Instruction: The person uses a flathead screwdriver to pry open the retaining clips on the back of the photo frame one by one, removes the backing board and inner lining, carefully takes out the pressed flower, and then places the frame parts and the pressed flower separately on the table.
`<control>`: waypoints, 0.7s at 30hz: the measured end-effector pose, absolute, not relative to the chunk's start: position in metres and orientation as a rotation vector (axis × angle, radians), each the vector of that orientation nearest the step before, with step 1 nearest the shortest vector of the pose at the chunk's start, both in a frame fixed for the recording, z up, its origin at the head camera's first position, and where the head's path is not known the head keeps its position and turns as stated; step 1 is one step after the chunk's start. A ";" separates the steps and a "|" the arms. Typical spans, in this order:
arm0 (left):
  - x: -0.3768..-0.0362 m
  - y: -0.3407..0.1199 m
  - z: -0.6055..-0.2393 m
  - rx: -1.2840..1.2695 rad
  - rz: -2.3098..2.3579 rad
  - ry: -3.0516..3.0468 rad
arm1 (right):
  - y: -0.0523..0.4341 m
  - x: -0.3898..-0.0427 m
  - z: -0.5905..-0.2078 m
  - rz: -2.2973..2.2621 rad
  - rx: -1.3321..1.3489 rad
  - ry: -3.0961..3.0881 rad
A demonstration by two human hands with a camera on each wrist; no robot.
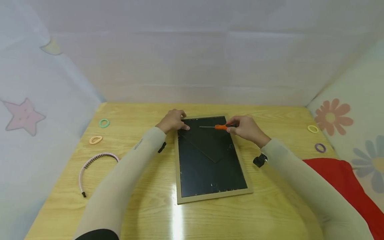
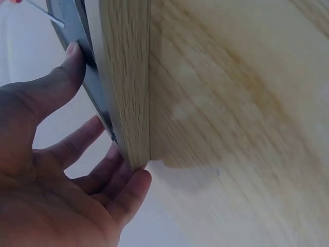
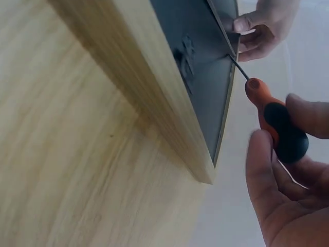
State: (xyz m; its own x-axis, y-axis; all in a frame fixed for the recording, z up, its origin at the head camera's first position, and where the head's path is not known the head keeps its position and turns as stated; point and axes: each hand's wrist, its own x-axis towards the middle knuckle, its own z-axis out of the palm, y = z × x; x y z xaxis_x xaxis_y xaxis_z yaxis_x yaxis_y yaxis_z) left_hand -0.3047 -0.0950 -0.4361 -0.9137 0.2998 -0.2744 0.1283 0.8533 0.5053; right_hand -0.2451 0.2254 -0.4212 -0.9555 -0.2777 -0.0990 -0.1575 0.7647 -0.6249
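A picture frame (image 1: 213, 192) with a pale wood border lies on the table, its black backing (image 1: 196, 173) facing up. A stand flap (image 1: 207, 146) lies slantwise across that backing. My left hand (image 1: 174, 120) holds the frame's far left corner, thumb on the backing and fingers around the outer edge (image 2: 123, 92). My right hand (image 1: 244, 127) grips an orange and black screwdriver (image 1: 221, 127) by its handle, between thumb and fingers. The screwdriver's thin shaft points left, its tip close over the backing near the far edge, as the right wrist view shows (image 3: 239, 67).
On the left lie a green ring (image 1: 104, 123), a peach ring (image 1: 95, 140) and a pink headband (image 1: 99, 155). A yellow ring (image 1: 313, 129), a purple ring (image 1: 320, 147) and a red cloth (image 1: 333, 173) lie at the right. A pale wall covering stands behind the wooden table (image 1: 144, 206).
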 end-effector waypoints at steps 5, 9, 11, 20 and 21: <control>-0.304 -0.104 -0.436 0.277 0.693 2.685 | 0.218 -0.240 -0.419 -0.868 -0.403 2.761; -0.301 -0.110 -0.437 0.271 0.671 2.676 | 0.215 -0.237 -0.415 -0.836 -0.426 2.753; -0.300 -0.113 -0.437 0.263 0.654 2.680 | 0.216 -0.235 -0.411 -0.844 -0.445 2.763; -0.296 -0.121 -0.431 0.183 0.514 2.681 | 0.220 -0.232 -0.397 -0.938 -0.421 2.823; -0.293 -0.121 -0.431 0.197 0.514 2.658 | 0.220 -0.230 -0.397 -0.939 -0.413 2.830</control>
State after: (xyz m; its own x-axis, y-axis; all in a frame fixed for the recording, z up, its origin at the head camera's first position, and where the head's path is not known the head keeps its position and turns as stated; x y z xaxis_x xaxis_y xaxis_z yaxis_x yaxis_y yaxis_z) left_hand -0.2934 -0.1211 -0.4305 -0.9002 0.2142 -0.3791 0.0575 0.9215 0.3842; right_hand -0.2303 0.2204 -0.3970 -0.9538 -0.2981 -0.0380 -0.2162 0.7684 -0.6023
